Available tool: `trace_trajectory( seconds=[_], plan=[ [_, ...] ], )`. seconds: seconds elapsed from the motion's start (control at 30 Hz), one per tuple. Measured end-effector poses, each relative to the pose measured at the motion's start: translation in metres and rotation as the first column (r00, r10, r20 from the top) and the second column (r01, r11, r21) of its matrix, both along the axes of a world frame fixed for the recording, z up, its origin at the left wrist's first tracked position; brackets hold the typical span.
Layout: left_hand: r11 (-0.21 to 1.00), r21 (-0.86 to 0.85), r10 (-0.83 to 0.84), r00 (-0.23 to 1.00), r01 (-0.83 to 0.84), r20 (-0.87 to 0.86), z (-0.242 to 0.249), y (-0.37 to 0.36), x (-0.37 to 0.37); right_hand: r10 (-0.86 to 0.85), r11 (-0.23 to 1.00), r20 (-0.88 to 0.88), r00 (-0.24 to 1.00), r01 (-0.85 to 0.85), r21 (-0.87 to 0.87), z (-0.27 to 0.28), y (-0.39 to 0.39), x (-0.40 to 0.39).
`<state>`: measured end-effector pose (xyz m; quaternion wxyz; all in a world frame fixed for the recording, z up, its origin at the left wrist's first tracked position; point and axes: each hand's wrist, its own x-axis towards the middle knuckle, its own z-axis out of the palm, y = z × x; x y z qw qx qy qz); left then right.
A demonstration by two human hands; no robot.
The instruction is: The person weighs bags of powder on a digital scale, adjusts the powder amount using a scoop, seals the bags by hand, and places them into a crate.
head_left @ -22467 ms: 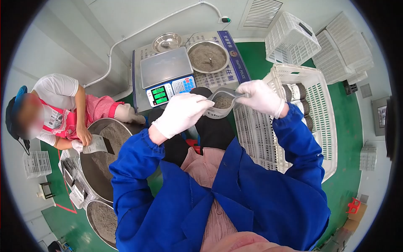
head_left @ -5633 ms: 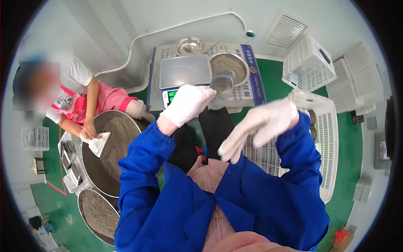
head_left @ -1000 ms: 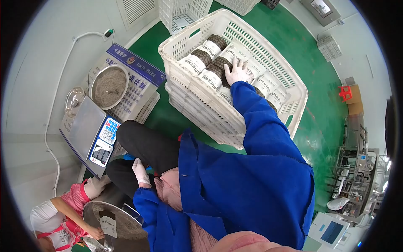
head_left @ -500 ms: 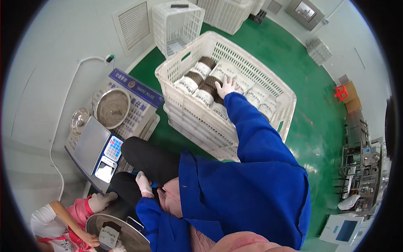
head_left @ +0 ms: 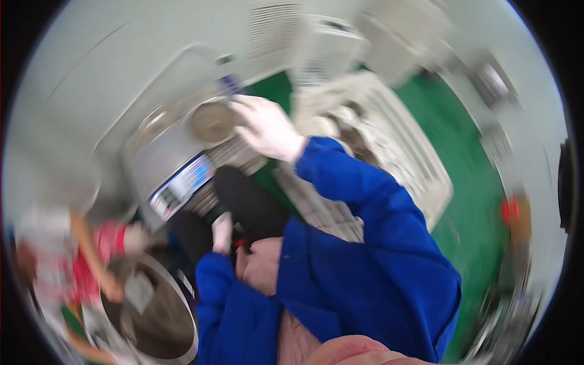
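My right hand (head_left: 264, 125), in a white glove, reaches out with fingers and thumb apart. Its fingertips overlap the right rim of a round metal bowl filled with grey grainy material (head_left: 212, 123). Just in front of that bowl lies a weighing scale (head_left: 157, 159) with a blue keypad panel. My left hand (head_left: 222, 232), also gloved, stays low by my lap between the dark trouser legs; its fingers are smeared by motion. Right of my reaching arm is a white plastic crate (head_left: 429, 182) holding labelled packs (head_left: 353, 131) with dark contents.
At lower left a person's hand (head_left: 111, 288) holds a pale pack (head_left: 139, 292) over a large metal pot (head_left: 190, 322). A smaller shiny bowl (head_left: 155, 121) sits behind the scale. White crates (head_left: 328, 48) stand by the wall, and a red stool (head_left: 510, 210) is far right.
My right hand has left the packs in the crate and swung left to the bowl. The view has turned, blurring everything. My left hand remains by my lap.
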<state>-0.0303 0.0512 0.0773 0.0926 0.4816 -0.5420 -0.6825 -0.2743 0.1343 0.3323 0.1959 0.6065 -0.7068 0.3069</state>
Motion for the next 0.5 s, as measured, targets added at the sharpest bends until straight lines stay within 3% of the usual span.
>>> trace_trajectory(
  seconds=[0.03, 0.07, 0.13, 0.17, 0.23, 0.33, 0.4, 0.5],
  plan=[
    [0.997, -0.069, -0.036, 0.998, 0.039, 0.046, -0.019, -0.006, 0.003, 0.069, 0.997, 0.066, 0.995, -0.071, 0.032, -0.015, -0.021, 0.023],
    [0.998, 0.029, -0.049, 0.999, 0.049, 0.003, -0.039, -0.012, 0.004, 0.149, 0.985, 0.124, 0.981, -0.159, 0.070, -0.032, -0.039, 0.045],
    [0.985, -0.153, -0.074, 0.997, 0.076, 0.018, -0.080, -0.019, 0.006, 0.243, 0.952, 0.233, 0.942, -0.278, 0.132, -0.074, -0.065, 0.094],
    [0.950, -0.309, 0.027, 0.996, -0.051, -0.082, -0.091, -0.017, 0.007, 0.264, 0.938, 0.325, 0.908, -0.321, 0.134, -0.103, -0.072, 0.116],
    [0.944, -0.206, 0.224, 0.960, -0.256, -0.168, -0.118, -0.023, 0.010, 0.271, 0.912, 0.477, 0.836, -0.382, 0.151, -0.152, -0.078, 0.152],
    [0.907, 0.057, 0.421, 0.893, -0.418, -0.159, -0.099, -0.038, 0.034, 0.170, 0.888, 0.725, 0.667, -0.423, 0.181, -0.213, -0.074, 0.188],
    [0.900, 0.001, 0.433, 0.896, -0.435, -0.099, -0.097, -0.043, 0.044, -0.019, 0.866, 0.902, 0.432, -0.443, 0.230, -0.236, -0.065, 0.202],
    [0.880, -0.182, 0.442, 0.897, -0.439, -0.025, -0.084, -0.042, 0.053, -0.147, 0.854, 0.935, 0.322, -0.435, 0.284, -0.302, -0.058, 0.195]
  ],
)
